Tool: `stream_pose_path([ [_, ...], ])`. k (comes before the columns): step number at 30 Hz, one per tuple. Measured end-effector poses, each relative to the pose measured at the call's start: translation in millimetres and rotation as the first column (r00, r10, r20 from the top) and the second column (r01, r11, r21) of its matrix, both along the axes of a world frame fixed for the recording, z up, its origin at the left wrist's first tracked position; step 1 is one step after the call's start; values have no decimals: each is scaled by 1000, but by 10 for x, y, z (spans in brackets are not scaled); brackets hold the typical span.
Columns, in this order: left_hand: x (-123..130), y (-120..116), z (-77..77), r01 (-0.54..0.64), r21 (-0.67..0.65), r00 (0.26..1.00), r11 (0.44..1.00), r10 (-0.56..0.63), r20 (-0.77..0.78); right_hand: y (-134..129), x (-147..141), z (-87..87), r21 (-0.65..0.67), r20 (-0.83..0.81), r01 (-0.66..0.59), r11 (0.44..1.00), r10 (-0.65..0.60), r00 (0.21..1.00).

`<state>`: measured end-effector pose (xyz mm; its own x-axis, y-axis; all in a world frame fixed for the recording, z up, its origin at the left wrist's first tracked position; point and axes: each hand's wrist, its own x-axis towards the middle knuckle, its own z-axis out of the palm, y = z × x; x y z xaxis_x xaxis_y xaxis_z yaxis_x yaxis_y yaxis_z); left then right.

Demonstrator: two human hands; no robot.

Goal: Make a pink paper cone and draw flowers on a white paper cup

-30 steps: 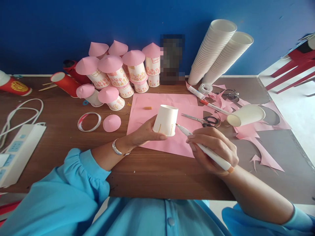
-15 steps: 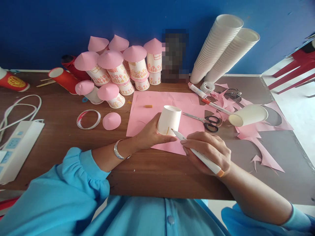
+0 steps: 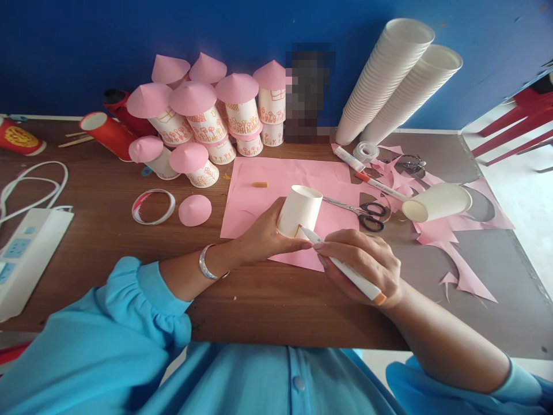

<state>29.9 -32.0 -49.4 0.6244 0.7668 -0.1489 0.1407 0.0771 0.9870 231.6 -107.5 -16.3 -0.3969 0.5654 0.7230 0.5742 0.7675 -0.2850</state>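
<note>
My left hand [image 3: 270, 233] is wrapped round a white paper cup [image 3: 301, 207], thumb along its lower edge. The cup is tilted a little, with a small ochre line drawing low on its side. In my right hand [image 3: 365, 262] is a white marker [image 3: 345, 267] with an orange end, held like a pen. Its tip touches or nearly touches the cup at the drawn lines. Beneath them lies a pink paper sheet [image 3: 246, 199], with a small brown-orange marker cap [image 3: 260, 184] on it. Scissors [image 3: 367, 214] with black handles rest on the sheet's right side.
Several decorated paper-cup towers with pink cone roofs [image 3: 192, 98] stand at the back left. A tape roll [image 3: 153, 222] and a pink cone [image 3: 195, 210] lie before them. Tall cup stacks [image 3: 384, 80], pink scraps [image 3: 469, 274] and a lying cup [image 3: 438, 203] are right; a power strip [image 3: 37, 253] is left.
The ochre mark on the cup has grown from one short stroke to an angled line. The marker tip has moved slightly up the cup's side. The view has shifted a little.
</note>
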Motion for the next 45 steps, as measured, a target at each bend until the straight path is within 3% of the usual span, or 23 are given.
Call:
stream_pose_path([
  [10,23,1,15,29,68,998,997,-33,47,3,-5,-25,-2,-12,-9,1000,9,1000],
  [31,-5,11,-15,16,16,1000,1000,-16,12,-17,2,16,0,1,11,1000,-11,1000],
  [39,-13,11,-18,26,-1,999,1000,-26,46,-5,56,-114,-16,-118,83,996,-84,989],
  [45,-7,2,-20,17,-19,996,1000,-15,90,112,25,-237,-103,99,91,990,-81,992],
])
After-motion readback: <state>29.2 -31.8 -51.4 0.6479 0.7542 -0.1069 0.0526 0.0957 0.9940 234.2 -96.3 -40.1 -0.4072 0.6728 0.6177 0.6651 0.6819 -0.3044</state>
